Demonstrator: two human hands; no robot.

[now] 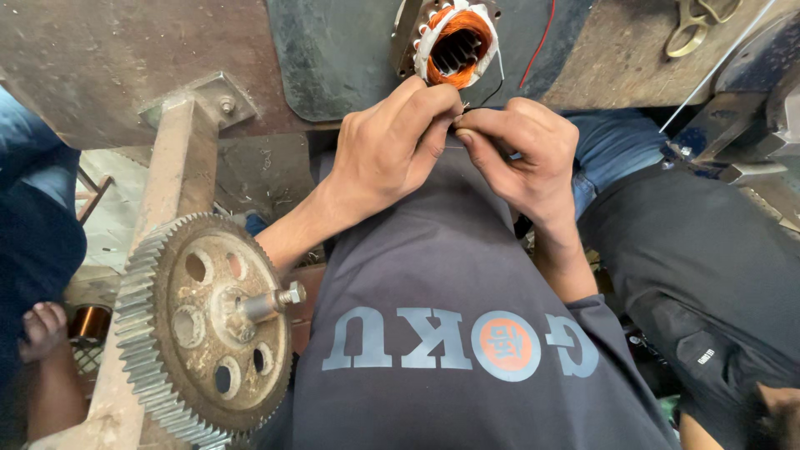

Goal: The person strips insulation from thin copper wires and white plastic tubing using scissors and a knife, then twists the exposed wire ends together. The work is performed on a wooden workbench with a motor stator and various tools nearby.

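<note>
The workbench (100, 58), a worn sheet of rusty brown metal, fills the top of the head view, with a darker grey mat (342, 50) lying on it near its front edge. Below that edge the person's own grey shirt (442, 333) takes up the middle of the picture, and dark trousers (700, 267) lie to the right of it.

At the lower left a big rusty gear wheel (200, 325) with teeth round its rim sits on a short shaft that ends in a nut, mounted on a pale metal bracket (171, 167) bolted under the bench's front edge.

On the mat, at the middle of the bench's front edge, stands a motor winding (454, 42): a ring of orange copper wire wrapped in white tape, its dark core showing in the centre. A thin red wire and a thin black wire (492, 90) trail from it toward the hands.

The left hand (392, 150) and the right hand (521, 154) meet just in front of the winding, fingertips touching. Each is pinched narrow on the end of the black wire between thumb and forefinger, the other fingers curled in.

A pair of scissors (696, 21) with pale handles lies at the bench's far right corner.
</note>
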